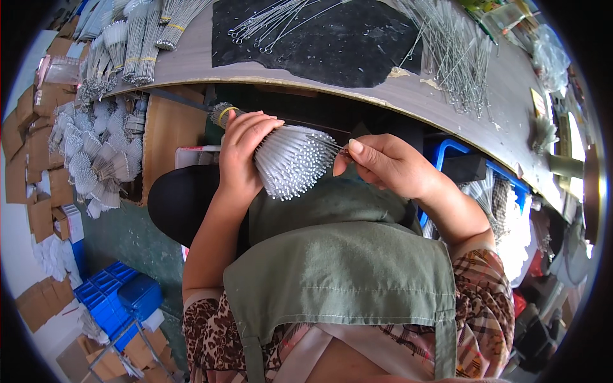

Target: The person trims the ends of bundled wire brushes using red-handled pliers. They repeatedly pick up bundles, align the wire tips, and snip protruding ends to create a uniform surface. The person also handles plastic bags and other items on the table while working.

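A thick bundle of thin wire brushes with white bristles [295,163] lies across my lap, its bristle tips fanned toward the right. My left hand [246,143] is wrapped over the bundle. Past that hand, the wire ends are gathered by a yellow rubber band [225,115]. To the right of the bristle tips, my right hand [377,159] pinches thin wire between thumb and forefinger. That wire reaches the upper edge of the bundle; whether it belongs to a brush inside the bundle, I cannot tell.
Ahead is a grey table [185,67] with a black mat [357,48]. Loose wire brushes [456,64] and banded bundles [134,51] lie on it. A cardboard box [169,150] and piled brush bundles [96,150] are at left, blue crates [112,297] lower left, a blue frame [447,150] at right.
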Motion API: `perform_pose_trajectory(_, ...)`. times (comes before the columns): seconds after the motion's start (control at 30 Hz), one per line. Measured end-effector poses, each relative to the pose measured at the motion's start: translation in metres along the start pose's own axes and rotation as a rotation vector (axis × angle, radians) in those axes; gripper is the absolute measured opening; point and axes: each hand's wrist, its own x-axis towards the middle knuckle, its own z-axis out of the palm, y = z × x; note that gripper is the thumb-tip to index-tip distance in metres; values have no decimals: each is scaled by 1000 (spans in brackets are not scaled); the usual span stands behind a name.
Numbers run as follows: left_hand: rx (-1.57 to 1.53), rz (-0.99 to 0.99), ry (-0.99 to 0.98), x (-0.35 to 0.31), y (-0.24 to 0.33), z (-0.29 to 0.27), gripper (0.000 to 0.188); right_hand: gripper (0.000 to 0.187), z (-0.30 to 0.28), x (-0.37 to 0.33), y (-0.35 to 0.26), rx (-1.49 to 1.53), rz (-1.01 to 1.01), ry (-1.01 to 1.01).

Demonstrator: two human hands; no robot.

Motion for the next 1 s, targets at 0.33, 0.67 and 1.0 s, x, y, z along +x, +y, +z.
perform_pose_trajectory(0.33,-40,-70,-19,-3,-4,3,30,46,-4,-2,2,-47,-89,-14)
perform_pose_trajectory(0.67,-28,-72,-30,-2,-3,3,30,44,-4,2,0,-102,-44,1)
perform_pose_trajectory(1.0,-89,-91,2,-4,-7,6,36,43,-3,5,2,-81,-26,14)
